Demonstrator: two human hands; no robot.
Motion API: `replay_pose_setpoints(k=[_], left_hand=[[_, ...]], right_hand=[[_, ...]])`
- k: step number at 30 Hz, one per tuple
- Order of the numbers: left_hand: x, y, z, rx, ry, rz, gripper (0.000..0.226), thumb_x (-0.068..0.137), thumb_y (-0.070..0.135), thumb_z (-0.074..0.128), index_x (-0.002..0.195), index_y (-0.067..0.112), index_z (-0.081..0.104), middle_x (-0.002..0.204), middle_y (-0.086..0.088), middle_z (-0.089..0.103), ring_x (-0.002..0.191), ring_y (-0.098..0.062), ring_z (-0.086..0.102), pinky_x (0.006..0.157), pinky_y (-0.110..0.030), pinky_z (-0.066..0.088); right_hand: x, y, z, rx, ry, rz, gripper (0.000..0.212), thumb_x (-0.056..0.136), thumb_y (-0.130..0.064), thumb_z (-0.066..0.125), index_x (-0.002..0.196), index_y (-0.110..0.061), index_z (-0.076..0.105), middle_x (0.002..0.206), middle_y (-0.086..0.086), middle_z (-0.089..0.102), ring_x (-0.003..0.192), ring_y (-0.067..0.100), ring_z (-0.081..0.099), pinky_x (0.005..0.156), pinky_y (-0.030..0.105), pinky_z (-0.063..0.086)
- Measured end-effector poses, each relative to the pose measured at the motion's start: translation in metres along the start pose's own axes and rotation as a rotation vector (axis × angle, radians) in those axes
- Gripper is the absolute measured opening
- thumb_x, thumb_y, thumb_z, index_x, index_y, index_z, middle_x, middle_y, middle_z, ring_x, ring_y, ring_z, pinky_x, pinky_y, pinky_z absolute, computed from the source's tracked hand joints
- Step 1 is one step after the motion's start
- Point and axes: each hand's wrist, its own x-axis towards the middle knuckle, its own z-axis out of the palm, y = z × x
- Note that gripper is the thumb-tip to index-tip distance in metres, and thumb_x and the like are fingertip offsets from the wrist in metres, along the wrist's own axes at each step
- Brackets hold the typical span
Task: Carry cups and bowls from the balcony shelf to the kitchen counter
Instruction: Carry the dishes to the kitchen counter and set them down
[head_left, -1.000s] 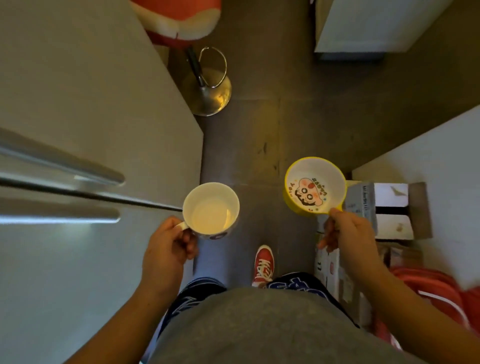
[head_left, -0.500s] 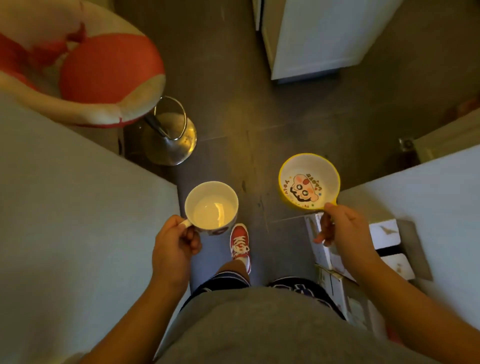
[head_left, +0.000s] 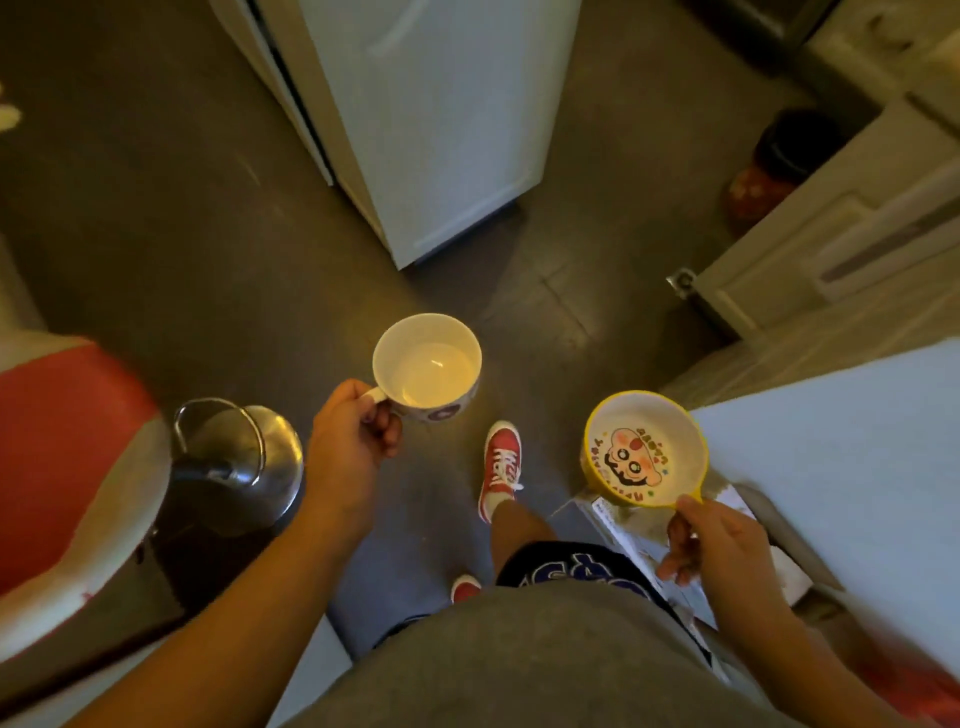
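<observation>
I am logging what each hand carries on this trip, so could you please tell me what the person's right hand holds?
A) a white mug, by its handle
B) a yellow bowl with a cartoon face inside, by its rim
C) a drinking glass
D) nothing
B: the right hand pinches the near rim of the yellow bowl, which shows a cartoon face inside, while the white mug is in the left hand.

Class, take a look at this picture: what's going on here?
A person stands mid-stride on a dark floor, one red shoe forward, carrying two dishes. The left hand holds a white cup by its handle; the right hand pinches the rim of a yellow bowl with a cartoon inside. Both are upright and look empty, neither set down yet.
</observation>
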Motion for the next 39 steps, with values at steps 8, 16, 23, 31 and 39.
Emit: replay_pose_setpoints(k=[8, 16, 23, 31, 39], left_hand=[[0.129, 0.049, 0.084, 0.138, -0.079, -0.091, 0.032, 0.091, 0.002, 0.031, 0.063, 0.012, 0.043, 0.050, 0.001, 0.045, 0.047, -0.013, 0.043, 0.052, -0.032, 0.030], [0.238, 0.101, 0.116, 0.292, -0.102, -0.118, 0.031, 0.078, 0.024, 0.043, 0.049, 0.026, 0.054, 0.049, 0.001, 0.048, 0.047, -0.011, 0.047, 0.052, -0.033, 0.036], [0.369, 0.138, 0.181, 0.277, -0.212, -0.136, 0.029, 0.083, 0.011, 0.039, 0.056, 0.017, 0.049, 0.048, 0.004, 0.045, 0.046, -0.012, 0.041, 0.052, -0.035, 0.028], [0.469, 0.171, 0.330, 0.356, -0.423, -0.161, 0.028, 0.089, 0.003, 0.035, 0.063, 0.010, 0.041, 0.047, 0.004, 0.044, 0.047, -0.012, 0.041, 0.056, -0.036, 0.026], [0.513, 0.163, 0.511, 0.418, -0.639, -0.138, 0.019, 0.078, 0.019, 0.045, 0.060, 0.014, 0.049, 0.052, 0.000, 0.047, 0.054, -0.018, 0.042, 0.057, -0.037, 0.029]], right_hand=[[0.115, -0.087, 0.015, 0.130, 0.120, 0.053, 0.046, 0.097, -0.018, 0.052, 0.058, 0.005, 0.052, 0.041, 0.014, 0.050, 0.037, 0.022, 0.056, 0.044, 0.029, 0.042], [0.236, -0.191, 0.047, 0.251, 0.125, 0.123, 0.046, 0.097, -0.025, 0.052, 0.053, -0.017, 0.058, 0.048, 0.006, 0.055, 0.041, 0.022, 0.059, 0.058, 0.040, 0.047], [0.326, -0.264, 0.058, 0.215, 0.238, 0.063, 0.044, 0.098, -0.022, 0.051, 0.056, -0.012, 0.056, 0.044, 0.004, 0.056, 0.035, 0.019, 0.060, 0.047, 0.031, 0.043], [0.370, -0.310, 0.016, 0.333, 0.427, 0.137, 0.043, 0.100, -0.025, 0.047, 0.064, -0.002, 0.055, 0.048, 0.015, 0.053, 0.040, 0.021, 0.058, 0.047, 0.032, 0.043], [0.442, -0.320, -0.064, 0.424, 0.557, 0.202, 0.042, 0.099, -0.012, 0.048, 0.061, 0.005, 0.051, 0.053, 0.023, 0.048, 0.030, 0.015, 0.051, 0.035, 0.021, 0.040]])
